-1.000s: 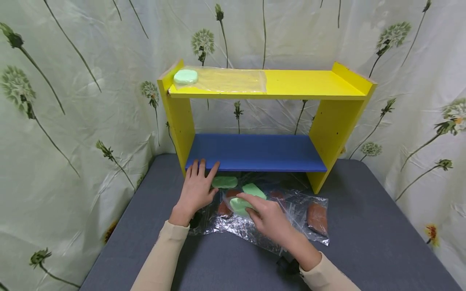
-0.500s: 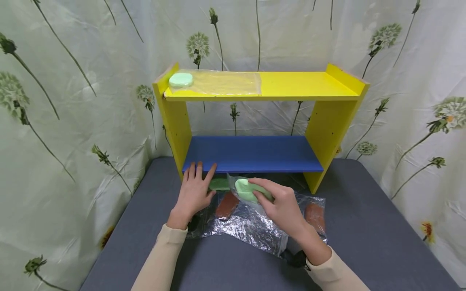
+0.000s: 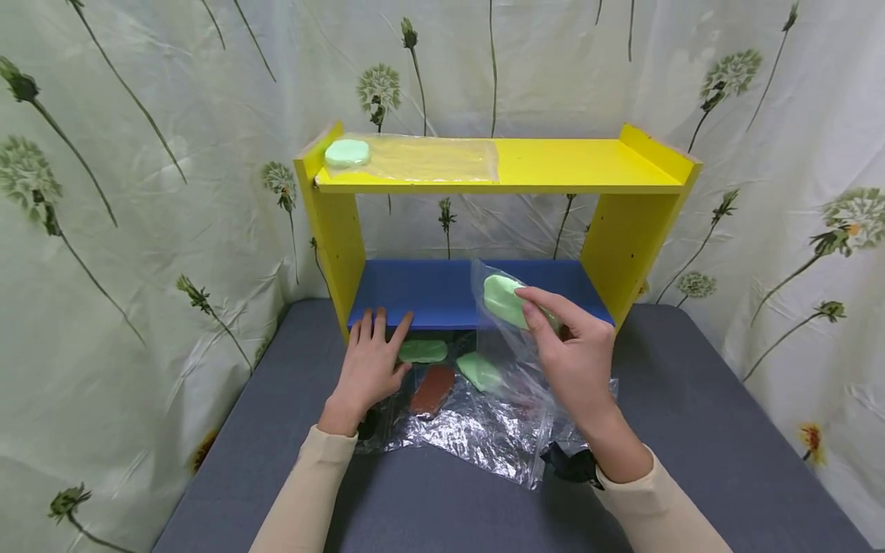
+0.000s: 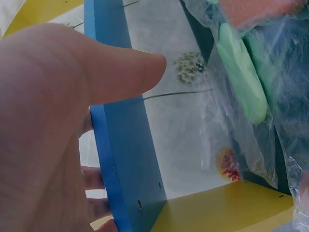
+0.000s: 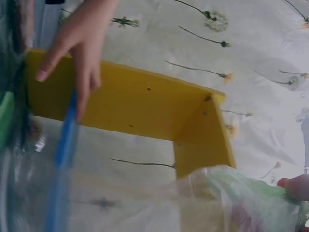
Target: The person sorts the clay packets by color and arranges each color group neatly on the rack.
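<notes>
While the left hand [image 3: 369,369] rests its straight fingers over the front edge of the blue shelf [image 3: 422,286], the right hand [image 3: 577,353] pinches a green slab [image 3: 502,299] through its clear bag [image 3: 508,355], up in front of that shelf. The bag hangs loose toward the pile of other bags [image 3: 477,445] on the table [image 3: 691,430] – I can't tell if it touches them. It could snag there, I think, and drag a red-brown slab [image 3: 433,390] along. The green slab might slip too, since just a thumb and fingertips hold it and the plastic looks slick. It could also bump the shelf's edge if it's held too low. Half a second ago it was down over the pile – now it is higher, and the left hand is in the same spot
</notes>
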A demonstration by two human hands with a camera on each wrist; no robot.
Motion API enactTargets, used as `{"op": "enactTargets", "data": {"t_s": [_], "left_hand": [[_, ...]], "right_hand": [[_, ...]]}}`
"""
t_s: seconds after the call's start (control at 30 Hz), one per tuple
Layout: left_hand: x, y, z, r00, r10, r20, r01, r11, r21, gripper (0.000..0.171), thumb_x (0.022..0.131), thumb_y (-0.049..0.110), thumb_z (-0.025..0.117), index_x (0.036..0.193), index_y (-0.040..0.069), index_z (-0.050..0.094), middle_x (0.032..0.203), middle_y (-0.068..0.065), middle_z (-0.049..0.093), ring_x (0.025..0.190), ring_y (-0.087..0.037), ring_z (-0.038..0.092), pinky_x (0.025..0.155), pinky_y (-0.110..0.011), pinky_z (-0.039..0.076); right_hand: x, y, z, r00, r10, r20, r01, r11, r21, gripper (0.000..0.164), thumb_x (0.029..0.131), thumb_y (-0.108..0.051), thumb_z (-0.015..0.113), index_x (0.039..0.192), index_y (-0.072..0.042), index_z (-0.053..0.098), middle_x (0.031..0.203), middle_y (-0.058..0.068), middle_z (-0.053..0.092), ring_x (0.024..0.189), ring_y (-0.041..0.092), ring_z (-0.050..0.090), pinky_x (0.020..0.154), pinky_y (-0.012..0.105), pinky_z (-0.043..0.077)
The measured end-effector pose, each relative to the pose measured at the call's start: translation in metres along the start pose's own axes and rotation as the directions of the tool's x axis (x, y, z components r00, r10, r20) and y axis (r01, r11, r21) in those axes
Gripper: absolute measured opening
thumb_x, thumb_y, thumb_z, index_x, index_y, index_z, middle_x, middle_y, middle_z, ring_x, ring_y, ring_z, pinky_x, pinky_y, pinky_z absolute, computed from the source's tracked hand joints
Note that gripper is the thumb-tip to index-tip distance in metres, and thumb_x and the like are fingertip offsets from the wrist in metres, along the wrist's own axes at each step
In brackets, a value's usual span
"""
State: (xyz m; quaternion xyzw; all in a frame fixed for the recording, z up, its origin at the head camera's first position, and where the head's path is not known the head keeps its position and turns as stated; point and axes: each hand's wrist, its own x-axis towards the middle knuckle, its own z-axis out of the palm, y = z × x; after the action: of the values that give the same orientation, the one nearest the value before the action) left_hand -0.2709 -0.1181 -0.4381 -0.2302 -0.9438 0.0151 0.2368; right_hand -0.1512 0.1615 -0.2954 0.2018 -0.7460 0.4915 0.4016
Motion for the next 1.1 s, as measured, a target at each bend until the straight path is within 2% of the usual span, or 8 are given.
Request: {"op": "enactTargets", "data": {"t_s": [0.3, 0.5, 0.63, 0.73, 0.83, 0.93, 1.03, 1.1], "left_hand": [[-0.001, -0.001, -0.001, 1.000, -0.015, -0.005, 0.015, 1.000, -0.020, 0.091, 0.084, 0.044, 0.079, 0.159, 0.019, 0.034, 0.150, -0.031, 0.034, 0.139, -0.052, 0.030, 0.111, -0.062, 0.029], [-0.001, 0.000, -0.001, 1.000, -0.005, 0.000, 0.005, 1.000, -0.007, 0.090, 0.085, 0.045, 0.078, 0.159, 0.018, 0.035, 0.150, -0.032, 0.034, 0.138, -0.052, 0.031, 0.111, -0.061, 0.029], [0.000, 0.000, -0.001, 1.000, 0.000, 0.000, 0.000, 1.000, -0.011, 0.089, 0.086, 0.045, 0.077, 0.159, 0.019, 0.034, 0.150, -0.031, 0.034, 0.139, -0.052, 0.031, 0.112, -0.061, 0.029], [0.000, 0.000, 0.000, 1.000, 0.002, -0.005, -0.002, 1.000, -0.017, 0.089, 0.085, 0.045, 0.078, 0.159, 0.018, 0.034, 0.150, -0.031, 0.034, 0.138, -0.052, 0.031, 0.111, -0.061, 0.029], [0.001, 0.000, -0.001, 1.000, 0.001, -0.006, -0.001, 1.000, -0.018, 0.089, 0.084, 0.044, 0.079, 0.158, 0.018, 0.035, 0.150, -0.031, 0.034, 0.138, -0.052, 0.031, 0.111, -0.061, 0.030], [0.001, 0.000, -0.003, 1.000, -0.004, 0.003, 0.004, 1.000, -0.016, 0.089, 0.085, 0.044, 0.079, 0.159, 0.019, 0.035, 0.151, -0.031, 0.034, 0.139, -0.052, 0.031, 0.112, -0.061, 0.029], [0.001, -0.001, -0.005, 1.000, -0.007, 0.020, 0.007, 1.000, -0.016, 0.090, 0.086, 0.044, 0.078, 0.160, 0.020, 0.033, 0.152, -0.031, 0.032, 0.140, -0.052, 0.030, 0.112, -0.060, 0.028], [0.001, -0.001, -0.005, 0.999, -0.009, 0.032, 0.010, 1.000, -0.021, 0.090, 0.086, 0.044, 0.078, 0.160, 0.020, 0.032, 0.152, -0.031, 0.031, 0.140, -0.052, 0.029, 0.113, -0.060, 0.028]], "right_hand": [[0.038, -0.020, -0.016, 0.984, -0.056, -0.170, 0.057, 0.998, 0.003, 0.026, 0.090, 0.004, 0.071, 0.113, -0.005, 0.078, 0.093, 0.014, 0.074, 0.037, 0.007, 0.026, 0.041, 0.021, 0.024], [0.063, -0.033, -0.030, 0.939, -0.150, -0.310, 0.122, 0.986, -0.110, 0.026, 0.090, 0.000, 0.073, 0.113, -0.008, 0.079, 0.101, 0.008, 0.075, 0.040, 0.006, 0.028, 0.044, 0.016, 0.025], [0.080, -0.037, -0.039, 0.869, -0.225, -0.440, 0.134, 0.965, -0.227, 0.022, 0.091, -0.005, 0.071, 0.109, -0.013, 0.081, 0.102, -0.001, 0.076, 0.046, 0.003, 0.031, 0.049, 0.013, 0.025], [0.094, -0.036, -0.044, 0.793, -0.324, -0.516, 0.168, 0.930, -0.327, 0.021, 0.093, -0.006, 0.068, 0.105, -0.016, 0.082, 0.104, -0.007, 0.075, 0.066, 0.001, 0.059, 0.067, 0.012, 0.044], [0.108, -0.034, -0.044, 0.710, -0.436, -0.553, 0.209, 0.881, -0.426, 0.020, 0.096, -0.010, 0.065, 0.104, -0.016, 0.082, 0.109, -0.010, 0.074, 0.101, 0.008, 0.068, 0.094, 0.026, 0.051], [0.120, -0.030, -0.039, 0.661, -0.497, -0.562, 0.227, 0.846, -0.482, 0.023, 0.099, -0.010, 0.060, 0.105, -0.014, 0.081, 0.115, -0.009, 0.071, 0.112, 0.012, 0.066, 0.097, 0.033, 0.051], [0.132, -0.023, -0.028, 0.664, -0.523, -0.535, 0.246, 0.828, -0.503, 0.030, 0.097, 0.000, 0.055, 0.106, -0.013, 0.080, 0.119, -0.004, 0.071, 0.115, 0.015, 0.065, 0.096, 0.034, 0.052], [0.139, -0.015, -0.020, 0.699, -0.535, -0.475, 0.271, 0.813, -0.516, 0.037, 0.093, 0.007, 0.051, 0.107, -0.012, 0.080, 0.122, 0.001, 0.071, 0.117, 0.018, 0.064, 0.096, 0.037, 0.052]]}}
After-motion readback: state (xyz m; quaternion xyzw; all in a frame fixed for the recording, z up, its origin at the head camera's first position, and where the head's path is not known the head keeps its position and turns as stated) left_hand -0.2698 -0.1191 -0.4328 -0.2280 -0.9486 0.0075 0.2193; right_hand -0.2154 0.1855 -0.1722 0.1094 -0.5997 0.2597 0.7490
